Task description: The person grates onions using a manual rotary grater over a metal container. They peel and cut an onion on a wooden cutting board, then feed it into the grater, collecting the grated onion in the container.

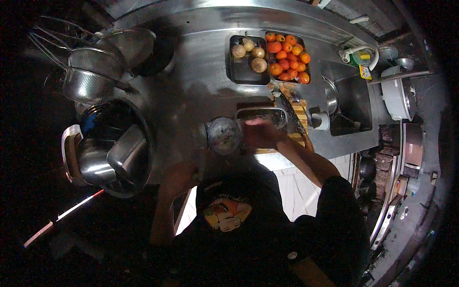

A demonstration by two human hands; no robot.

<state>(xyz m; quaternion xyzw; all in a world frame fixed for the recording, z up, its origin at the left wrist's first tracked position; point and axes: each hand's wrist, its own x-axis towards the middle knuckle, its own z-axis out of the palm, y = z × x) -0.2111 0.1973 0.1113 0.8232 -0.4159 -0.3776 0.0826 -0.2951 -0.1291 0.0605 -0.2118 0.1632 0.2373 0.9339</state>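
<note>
Before me on the steel counter stands a round grey object with a cloudy face, possibly the top of a small appliance. My right hand is just to its right, its fingers over the near side of a rectangular metal tray. Shadow hides whether those fingers grip anything. My left hand lies in deep shade, lower left of the round object, beside an upright edge. Its fingers cannot be made out. A striped wooden cutting board lies partly under the right forearm.
Farther back are a tray of onions and a tray of tomatoes. Onion skins lie below them. A white cup stands near the sink. At left are wire strainers and a large metal bowl holding metal pans.
</note>
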